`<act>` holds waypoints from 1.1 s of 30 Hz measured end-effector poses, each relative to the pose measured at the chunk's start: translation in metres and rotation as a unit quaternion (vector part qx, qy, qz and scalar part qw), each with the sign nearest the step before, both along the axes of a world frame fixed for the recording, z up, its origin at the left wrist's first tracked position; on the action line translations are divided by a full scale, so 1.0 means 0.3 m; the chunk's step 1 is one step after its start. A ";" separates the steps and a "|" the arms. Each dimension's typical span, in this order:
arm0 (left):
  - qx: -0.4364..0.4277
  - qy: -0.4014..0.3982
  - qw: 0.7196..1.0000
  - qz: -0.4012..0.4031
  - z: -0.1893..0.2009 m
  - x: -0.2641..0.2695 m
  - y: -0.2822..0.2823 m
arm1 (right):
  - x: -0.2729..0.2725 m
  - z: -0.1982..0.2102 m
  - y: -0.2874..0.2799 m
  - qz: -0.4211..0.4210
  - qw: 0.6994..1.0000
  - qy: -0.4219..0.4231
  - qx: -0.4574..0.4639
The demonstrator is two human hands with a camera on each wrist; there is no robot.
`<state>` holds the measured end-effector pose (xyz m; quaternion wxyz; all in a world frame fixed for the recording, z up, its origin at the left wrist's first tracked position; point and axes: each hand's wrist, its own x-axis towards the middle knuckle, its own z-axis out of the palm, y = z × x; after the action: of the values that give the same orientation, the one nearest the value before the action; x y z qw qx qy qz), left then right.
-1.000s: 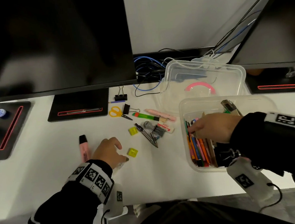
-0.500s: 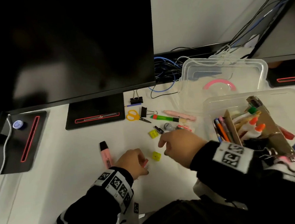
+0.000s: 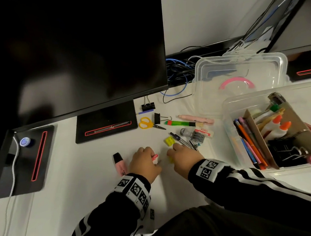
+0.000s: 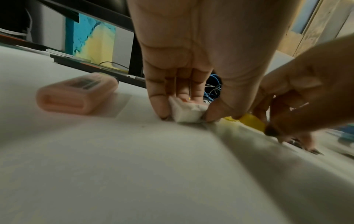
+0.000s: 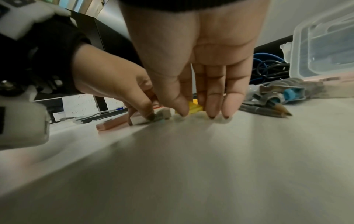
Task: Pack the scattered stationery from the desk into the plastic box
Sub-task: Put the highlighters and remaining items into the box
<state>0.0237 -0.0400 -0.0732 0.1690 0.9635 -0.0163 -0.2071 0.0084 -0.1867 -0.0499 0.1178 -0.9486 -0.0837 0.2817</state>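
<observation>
On the white desk my left hand (image 3: 148, 158) pinches a small white eraser with a red wrapper (image 4: 186, 112) between thumb and fingers, still touching the desk. Just to its right, my right hand (image 3: 174, 154) stands fingers-down over a small yellow sharpener (image 5: 194, 107), thumb on one side and fingers on the other. The clear plastic box (image 3: 228, 125) sits at the right, holding pens, glue bottles, binder clips and a cardboard divider. A pink highlighter (image 3: 119, 164) lies left of my left hand.
Scattered behind the hands lie another yellow sharpener (image 3: 169, 141), a compass (image 3: 182, 142), a labelled eraser (image 3: 206, 132), a green marker (image 3: 179, 123), a pink pen (image 3: 195, 118), yellow scissors (image 3: 145, 122) and binder clips (image 3: 148, 106). The box lid (image 3: 239, 64) leans behind the box. A monitor (image 3: 71, 50) looms at the back.
My right hand left the box and crossed left to the yellow sharpener. My left hand closed on the eraser and stayed in place. The head view swung left.
</observation>
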 end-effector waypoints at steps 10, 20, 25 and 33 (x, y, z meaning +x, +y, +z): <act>-0.008 -0.035 0.999 0.031 0.026 0.055 0.018 | 0.104 0.000 0.039 0.006 0.999 -0.042 -0.007; -0.063 -0.066 0.995 0.037 0.073 0.132 0.000 | 0.038 -0.059 -0.022 -0.052 0.998 -0.030 0.005; -0.098 -0.070 0.992 -0.033 0.087 0.174 -0.091 | -0.054 -0.032 -0.070 -0.034 0.999 -0.019 0.004; -0.080 -0.088 0.970 -0.214 0.099 0.234 -0.294 | -0.152 -0.022 -0.154 -0.018 1.000 -0.022 0.001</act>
<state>0.0939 -0.1280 -0.0437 0.1952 0.9355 -0.2530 -0.1510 -0.0373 -0.2330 -0.0565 0.1214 -0.9558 -0.0695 0.2586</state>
